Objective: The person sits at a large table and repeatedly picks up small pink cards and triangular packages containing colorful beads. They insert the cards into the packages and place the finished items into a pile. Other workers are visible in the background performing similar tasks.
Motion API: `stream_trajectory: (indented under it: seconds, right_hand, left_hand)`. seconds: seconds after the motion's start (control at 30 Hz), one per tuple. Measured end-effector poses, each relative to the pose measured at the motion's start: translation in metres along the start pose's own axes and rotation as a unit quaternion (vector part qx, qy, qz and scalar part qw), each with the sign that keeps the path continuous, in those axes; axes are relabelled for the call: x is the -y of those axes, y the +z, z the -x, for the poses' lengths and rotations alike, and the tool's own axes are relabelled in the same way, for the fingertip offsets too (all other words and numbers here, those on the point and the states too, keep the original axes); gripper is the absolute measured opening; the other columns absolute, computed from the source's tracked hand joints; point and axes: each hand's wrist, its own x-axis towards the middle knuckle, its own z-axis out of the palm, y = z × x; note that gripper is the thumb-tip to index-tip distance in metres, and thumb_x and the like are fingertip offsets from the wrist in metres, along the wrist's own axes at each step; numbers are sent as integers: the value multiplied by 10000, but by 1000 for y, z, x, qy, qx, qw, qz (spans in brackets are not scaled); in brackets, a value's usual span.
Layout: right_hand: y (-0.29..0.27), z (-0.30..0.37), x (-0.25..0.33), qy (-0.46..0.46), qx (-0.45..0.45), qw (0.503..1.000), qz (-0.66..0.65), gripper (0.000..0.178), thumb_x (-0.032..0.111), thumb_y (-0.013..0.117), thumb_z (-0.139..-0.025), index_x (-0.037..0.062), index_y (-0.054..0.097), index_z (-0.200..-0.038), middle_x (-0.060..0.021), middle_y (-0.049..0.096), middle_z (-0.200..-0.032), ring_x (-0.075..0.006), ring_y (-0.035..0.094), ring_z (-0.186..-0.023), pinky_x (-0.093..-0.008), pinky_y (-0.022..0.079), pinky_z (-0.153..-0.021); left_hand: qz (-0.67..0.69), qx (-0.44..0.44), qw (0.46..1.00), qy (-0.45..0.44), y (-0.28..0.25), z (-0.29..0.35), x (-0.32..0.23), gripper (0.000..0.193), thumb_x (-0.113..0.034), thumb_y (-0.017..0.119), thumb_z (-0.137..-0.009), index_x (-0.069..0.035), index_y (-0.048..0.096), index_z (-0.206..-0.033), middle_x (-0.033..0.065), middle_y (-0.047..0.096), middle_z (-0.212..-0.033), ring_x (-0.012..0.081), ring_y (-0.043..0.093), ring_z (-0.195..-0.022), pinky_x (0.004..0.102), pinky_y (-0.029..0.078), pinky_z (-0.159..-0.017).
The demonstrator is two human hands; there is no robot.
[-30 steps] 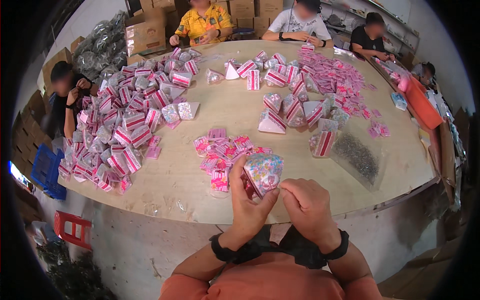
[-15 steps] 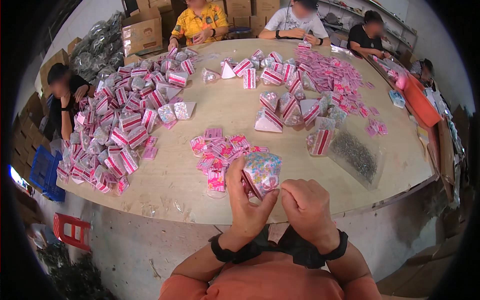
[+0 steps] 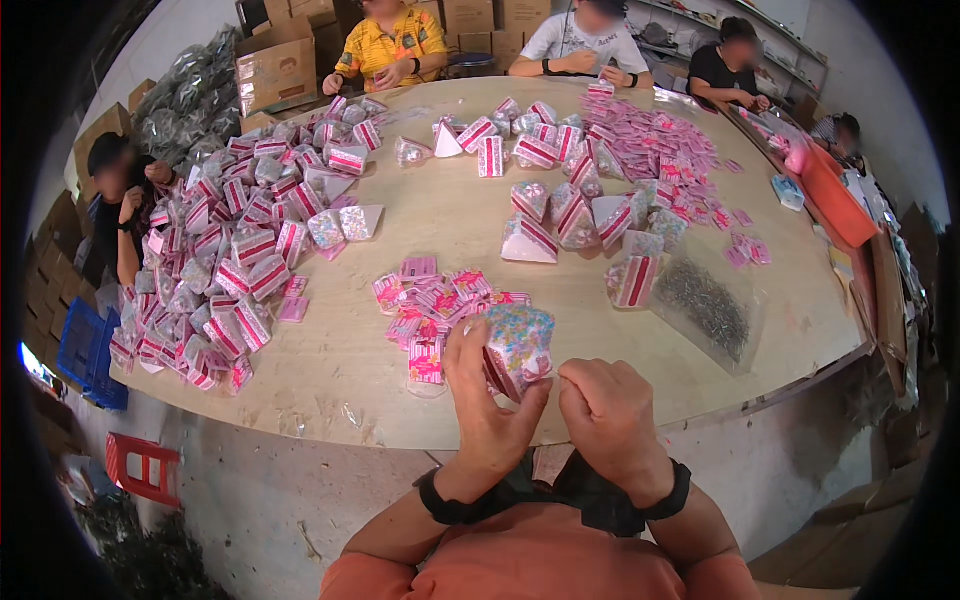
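In front of me, above the table's near edge, my left hand [image 3: 478, 392] is closed around a wedge-shaped, cake-slice-like packet [image 3: 521, 338]. Its top is speckled blue, yellow and white, and a dark red band shows on its side. Close against the packet's right corner, my right hand [image 3: 612, 412] is curled with the thumb pressed to the fingers. Whatever it pinches is hidden. Just beyond the packet lies a small heap of pink printed cards [image 3: 440, 302], some of it covered by my left fingers.
A big pile of similar wedge packets [image 3: 250, 240] covers the table's left side. More wedges [image 3: 577, 222] stand right of centre, near scattered pink cards [image 3: 650, 145]. A clear bag of small metal pieces [image 3: 705, 305] lies at right. Several people sit around the table [image 3: 420, 210].
My hands keep nearly the same pose around the packet; the whole view has shifted slightly. The person in yellow has moved their hands apart, and the person at far left has shifted their hands.
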Motion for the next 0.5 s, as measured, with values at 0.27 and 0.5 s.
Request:
stream_trajectory:
  seconds: [0.27,0.5]
  right_hand:
    - [0,2,-1,2,-1,1000,-2,124,-34,571,-674,29,555,-779,-102,570,-675,-279,533,-567,-360,396,-515]
    - [1,3,-1,0,-5,1000,20,138,-42,566,-668,33,547,-782,-93,544,-638,-276,503,-538,-364,376,-497]
  left_hand:
    - [7,9,1000,-13,2,3,1,768,-22,706,-612,41,295,-1257,230,336,-1250,385,314,-1163,443,276,-951]
    - [-1,13,1000,13,2,3,0,752,-17,691,-629,43,290,-1262,242,332,-1240,386,317,-1158,429,302,-933]
